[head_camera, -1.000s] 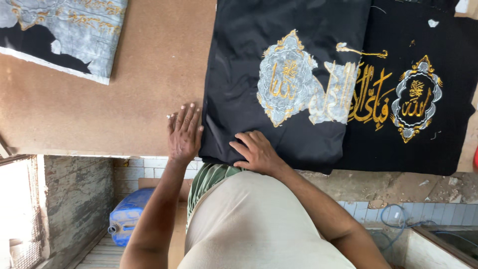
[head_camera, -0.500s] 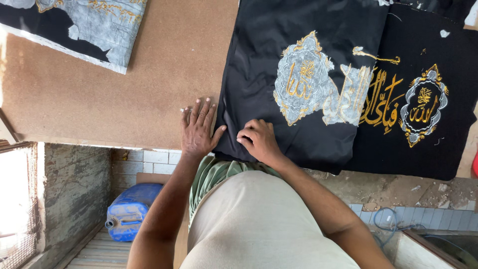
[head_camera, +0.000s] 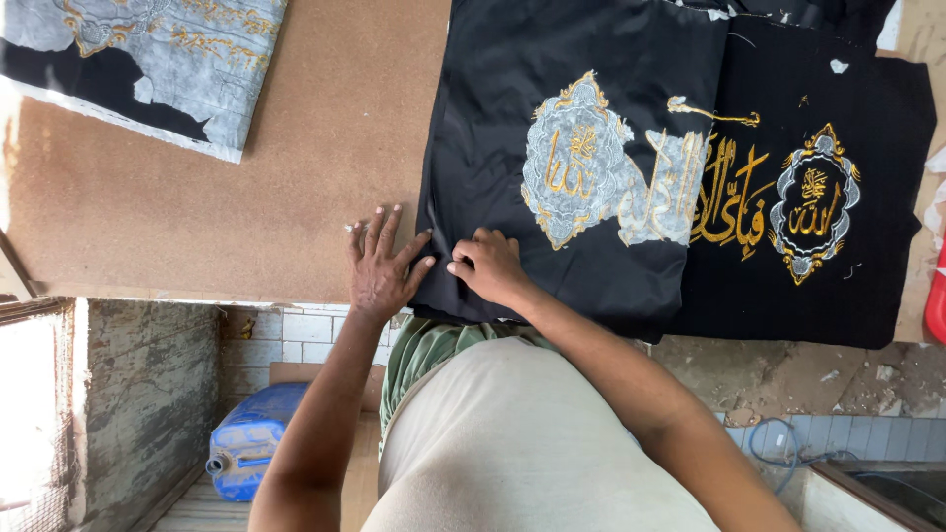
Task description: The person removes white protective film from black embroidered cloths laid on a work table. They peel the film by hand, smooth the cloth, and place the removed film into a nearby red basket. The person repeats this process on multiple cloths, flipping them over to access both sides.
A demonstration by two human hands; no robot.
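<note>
The black cloth (head_camera: pixel 512 128) with gold and grey embroidery lies on the brown bench (head_camera: pixel 325 148). At the cloth's near edge, the left hand (head_camera: pixel 379 271) rests flat with fingers spread, thumb touching the cloth. The right hand (head_camera: pixel 490 266) curls on the cloth beside it; whether its grip pinches the fabric is hidden.

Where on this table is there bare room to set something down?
Bare brown tabletop lies between the grey embroidered cloth and the black cloth, above the left hand. It is crowded further along: the right hand and a second black panel.
</note>
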